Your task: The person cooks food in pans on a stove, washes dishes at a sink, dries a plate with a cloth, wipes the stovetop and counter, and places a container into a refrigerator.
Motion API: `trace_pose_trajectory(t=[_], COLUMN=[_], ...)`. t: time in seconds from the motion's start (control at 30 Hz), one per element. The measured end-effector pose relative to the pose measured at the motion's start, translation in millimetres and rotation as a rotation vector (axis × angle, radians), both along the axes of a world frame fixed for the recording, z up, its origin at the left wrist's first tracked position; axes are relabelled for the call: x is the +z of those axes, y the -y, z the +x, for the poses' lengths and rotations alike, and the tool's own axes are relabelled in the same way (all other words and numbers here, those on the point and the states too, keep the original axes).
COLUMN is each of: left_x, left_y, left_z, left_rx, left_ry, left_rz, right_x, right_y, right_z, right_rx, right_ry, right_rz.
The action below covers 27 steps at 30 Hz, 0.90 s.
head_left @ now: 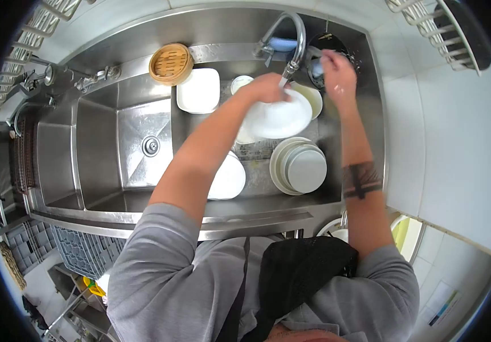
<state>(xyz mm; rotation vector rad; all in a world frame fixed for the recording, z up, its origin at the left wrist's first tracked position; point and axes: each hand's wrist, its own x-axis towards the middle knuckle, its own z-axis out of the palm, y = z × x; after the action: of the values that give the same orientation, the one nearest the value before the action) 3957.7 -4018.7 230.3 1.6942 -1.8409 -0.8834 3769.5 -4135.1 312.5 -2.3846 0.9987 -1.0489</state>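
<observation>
My left hand (269,89) is closed on the far rim of a white plate (279,119), which is blurred and tilted under the faucet (294,48). A pale yellowish dish (309,97) shows partly behind that plate. To the right, my right hand (339,77) has its fingers closed beside a dark bowl (331,45) in the sink's far corner. Something pale and bluish lies at those fingertips, too blurred to name. Stacked round white bowls (306,170) stand nearer me, and a white plate (227,178) lies partly under my left forearm.
A white square dish (198,91) and a round bamboo steamer (170,64) sit at the divider between basins. The left basin (143,122) shows its drain. Wire racks (428,28) hang at the upper corners. A blue item (284,44) lies behind the faucet.
</observation>
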Motion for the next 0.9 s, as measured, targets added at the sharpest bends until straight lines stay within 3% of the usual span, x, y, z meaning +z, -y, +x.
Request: trace_pose_trajectory(t=[0.1, 0.13, 0.2, 0.27, 0.3, 0.33, 0.37, 0.4, 0.47, 0.5, 0.53, 0.6, 0.63, 0.67, 0.73, 0.77, 0.83, 0.9], left_x=[-2.2, -13.2, -39.4, -46.4, -59.2, -77.7, -93.6, -108.9, -125.4, -130.7, -133.0, -131.1, -126.2, -115.3, -92.6, -95.8, -109.3, -103.4], left_y=[15.0, 13.6, 3.6, -38.5, -59.0, -77.4, -93.7, -109.0, -128.9, -135.7, -139.8, -143.8, -145.7, -142.6, -125.6, -115.9, -90.4, -53.9], left_z=[-17.1, -12.9, 8.5, 31.7, 38.3, 40.3, 40.0, 39.1, 33.7, 28.6, 25.7, 28.2, 27.4, 25.4, 15.5, 9.2, -3.1, -15.3], left_rx=[-0.161, -0.145, 0.020, 0.290, 0.487, 0.684, 0.696, 0.827, 0.972, 1.053, 1.130, 1.091, 1.041, 1.041, 0.947, 0.941, 1.170, 1.232], left_ry=[0.192, 0.187, -0.028, -0.113, -0.374, -0.638, -0.637, -0.752, -0.874, -1.018, -1.163, -1.205, -1.237, -1.240, -0.530, -0.527, -0.255, -0.055], left_rz=[-0.075, -0.072, -0.094, 0.029, 0.124, 0.216, 0.215, 0.255, 0.298, 0.233, 0.162, 0.215, 0.279, 0.278, 0.460, 0.462, 0.244, 0.065], right_x=[-24.6, -42.0, -57.2, -64.1, -71.2, -80.4, -86.0, -82.3, -71.8, -74.2, -75.9, -77.8, -116.0, -114.2, -102.1, -96.2, -90.1, -90.3], right_y=[-71.1, -77.9, -84.2, -83.2, -82.4, -82.1, -82.8, -83.9, -84.0, -79.8, -78.7, -75.0, -61.8, -58.4, -59.5, -63.2, -76.3, -86.6], right_z=[20.4, 30.9, 53.4, 79.3, 88.3, 95.8, 101.2, 103.8, 102.0, 95.4, 87.2, 69.1, 63.6, 57.5, 46.8, 44.1, 43.2, 47.6], right_rx=[0.091, 0.108, 0.132, 0.168, 0.176, 0.188, 0.199, 0.208, 0.265, 0.313, 0.321, 0.309, 0.280, 0.281, 0.242, 0.271, 0.267, 0.265], right_ry=[0.008, 0.076, 0.148, 0.355, 0.354, 0.365, 0.369, 0.361, -0.250, -0.392, -0.401, -0.254, -0.123, -0.126, 0.128, 0.082, 0.049, 0.010], right_rz=[0.529, 0.494, 0.461, 1.013, 1.019, 1.281, 1.544, 1.550, 0.752, 0.458, 0.458, 0.243, 0.689, 0.688, 1.619, 1.536, 1.459, 1.377])
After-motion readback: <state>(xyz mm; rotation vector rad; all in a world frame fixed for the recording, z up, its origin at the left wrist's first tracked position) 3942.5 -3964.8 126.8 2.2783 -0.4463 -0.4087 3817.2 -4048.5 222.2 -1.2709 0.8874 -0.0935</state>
